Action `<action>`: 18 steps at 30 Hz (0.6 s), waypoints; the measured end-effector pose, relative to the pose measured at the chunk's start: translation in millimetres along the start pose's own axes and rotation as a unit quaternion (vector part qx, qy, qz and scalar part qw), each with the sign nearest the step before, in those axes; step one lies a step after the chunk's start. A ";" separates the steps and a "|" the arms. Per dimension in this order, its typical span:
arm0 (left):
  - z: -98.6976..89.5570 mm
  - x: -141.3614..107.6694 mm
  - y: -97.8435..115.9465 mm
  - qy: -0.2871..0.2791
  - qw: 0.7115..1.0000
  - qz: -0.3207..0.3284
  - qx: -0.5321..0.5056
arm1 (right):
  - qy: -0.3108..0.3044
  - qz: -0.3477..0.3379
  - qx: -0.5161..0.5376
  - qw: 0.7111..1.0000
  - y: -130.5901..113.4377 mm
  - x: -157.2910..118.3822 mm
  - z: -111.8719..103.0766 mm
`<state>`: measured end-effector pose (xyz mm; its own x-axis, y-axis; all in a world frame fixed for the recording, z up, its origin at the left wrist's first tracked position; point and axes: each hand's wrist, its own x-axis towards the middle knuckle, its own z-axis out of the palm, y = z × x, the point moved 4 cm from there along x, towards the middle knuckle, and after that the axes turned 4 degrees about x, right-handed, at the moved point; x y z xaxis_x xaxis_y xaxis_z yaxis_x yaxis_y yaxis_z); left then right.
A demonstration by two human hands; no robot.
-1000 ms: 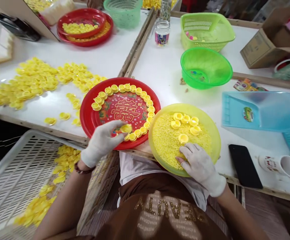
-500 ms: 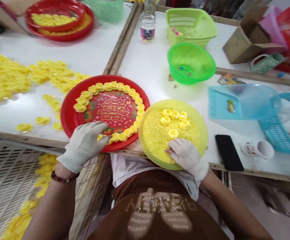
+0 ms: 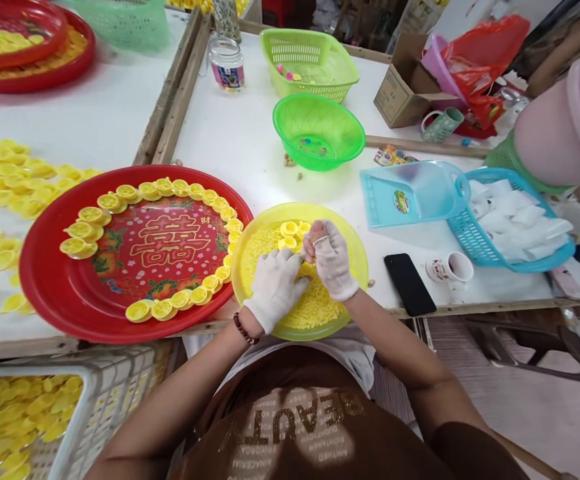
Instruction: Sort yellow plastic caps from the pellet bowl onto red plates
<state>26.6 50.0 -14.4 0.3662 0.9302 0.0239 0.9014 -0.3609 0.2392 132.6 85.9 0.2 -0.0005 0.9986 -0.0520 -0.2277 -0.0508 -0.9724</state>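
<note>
Both gloved hands are over the yellow bowl (image 3: 357, 250), which holds small yellow pellets and several round yellow plastic pieces (image 3: 289, 230). My left hand (image 3: 276, 283) is closed, back upward, its fingertips close to my right hand over the pellets. My right hand (image 3: 331, 259) is closed with thumb and fingertips pinched together. Whatever lies in either hand is hidden or too small to make out. Left of the bowl, a red tray (image 3: 45, 293) with a patterned centre carries a curved row of round yellow pieces (image 3: 180, 299) along its inner edge.
Loose yellow pieces (image 3: 7, 177) are spread at the left, with more in a white crate (image 3: 87, 400) below. Behind the bowl stand a green bowl (image 3: 320, 150) and a green basket (image 3: 310, 63). A phone (image 3: 409, 285), a mug (image 3: 447, 268) and a blue basket (image 3: 515, 257) are at the right.
My left hand has moved right from the red tray to the yellow bowl. My right hand has lifted and come closer to it, fingers pinched. The view has shifted right.
</note>
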 end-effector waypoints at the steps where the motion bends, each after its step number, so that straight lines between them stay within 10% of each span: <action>1: 0.5 0.5 -1.2 -0.001 1.000 -0.006 -0.002 | 0.001 0.000 0.003 1.000 1.6 2.0 1.2; 18: -5.0 -3.8 -1.3 0.017 0.993 -0.028 -0.116 | -0.033 0.015 -0.068 0.997 -1.7 -33.7 -48.3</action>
<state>22.9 47.3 -10.0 0.3058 0.9514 0.0371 0.8412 -0.2883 0.4574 180.0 51.8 -7.3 -0.0711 0.9950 -0.0700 -0.0924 -0.0764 -0.9928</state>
